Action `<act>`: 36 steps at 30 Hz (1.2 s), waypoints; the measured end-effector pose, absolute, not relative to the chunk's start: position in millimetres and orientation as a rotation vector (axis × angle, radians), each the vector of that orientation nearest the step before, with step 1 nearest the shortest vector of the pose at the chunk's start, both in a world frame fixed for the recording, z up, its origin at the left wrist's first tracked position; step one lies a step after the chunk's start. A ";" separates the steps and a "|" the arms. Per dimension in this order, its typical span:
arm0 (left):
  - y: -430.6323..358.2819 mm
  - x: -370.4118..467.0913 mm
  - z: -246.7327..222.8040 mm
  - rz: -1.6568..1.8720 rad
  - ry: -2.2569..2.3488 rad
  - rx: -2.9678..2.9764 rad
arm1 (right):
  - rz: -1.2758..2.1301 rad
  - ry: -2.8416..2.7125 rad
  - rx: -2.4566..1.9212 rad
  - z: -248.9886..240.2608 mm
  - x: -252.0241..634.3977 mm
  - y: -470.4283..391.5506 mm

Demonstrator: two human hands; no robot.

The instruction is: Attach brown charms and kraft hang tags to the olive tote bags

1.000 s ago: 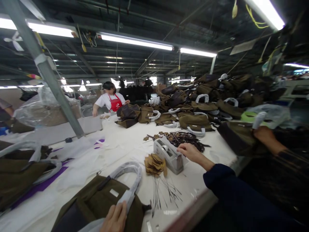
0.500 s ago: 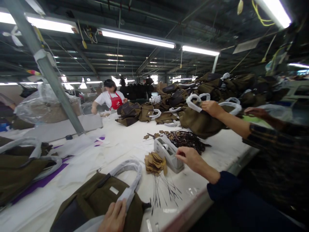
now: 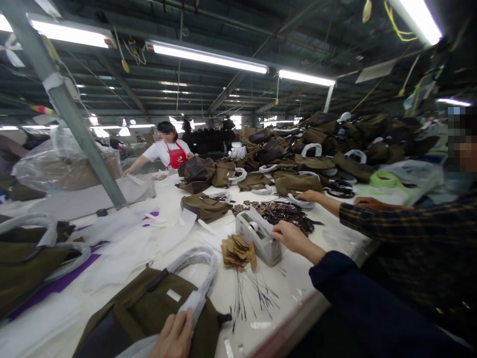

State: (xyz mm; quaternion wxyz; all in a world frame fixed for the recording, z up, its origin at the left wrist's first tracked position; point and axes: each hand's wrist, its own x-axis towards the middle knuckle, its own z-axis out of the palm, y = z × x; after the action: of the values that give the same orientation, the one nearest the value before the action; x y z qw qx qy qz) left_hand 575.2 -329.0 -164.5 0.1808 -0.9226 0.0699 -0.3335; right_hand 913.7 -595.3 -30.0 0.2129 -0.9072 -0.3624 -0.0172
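Observation:
An olive-green handbag (image 3: 137, 303) with dark trim and a small white label lies in front of me. My left hand (image 3: 173, 335) is closed around its handle (image 3: 208, 271), which is wrapped in white padding. At the cutting end of a grey tape dispenser (image 3: 257, 236), my right hand (image 3: 294, 239) has its fingers pinched together; whatever is between them is too small to make out. Brown paper tags (image 3: 238, 251) with dark strings are heaped beside the dispenser. Behind it is a pile of dark straps or charms (image 3: 286, 214).
A co-worker's hand (image 3: 311, 196) touches a bag on the right. Many bags (image 3: 316, 139) are heaped at the back. A metal post (image 3: 85, 134) rises on the left, near another bag (image 3: 33, 263) and white sheets (image 3: 112, 263). A person in a red apron (image 3: 176, 154) stands across the table.
My right hand has shifted slightly at the dispenser; my left stays on the handle. The co-worker's raised hand has come down. Another bag now lies behind the dispenser. The far person's arm reaches further left.

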 end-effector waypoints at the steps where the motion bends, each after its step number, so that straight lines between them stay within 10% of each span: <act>1: -329.3 574.8 -163.0 -0.968 0.184 -2.599 | -0.015 -0.998 -2.515 -31.2 918.9 -593.9; 36: -345.9 567.1 -160.9 -0.786 -0.068 -2.777 | 0.579 -0.176 -1.482 -103.1 869.8 -628.5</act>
State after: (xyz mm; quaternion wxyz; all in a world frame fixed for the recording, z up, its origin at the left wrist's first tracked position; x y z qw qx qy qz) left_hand 567.1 -345.9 -160.9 0.1271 -0.9541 -0.0234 -0.2701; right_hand 869.8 -628.5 -103.1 0.6963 -0.6645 -0.0787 0.2596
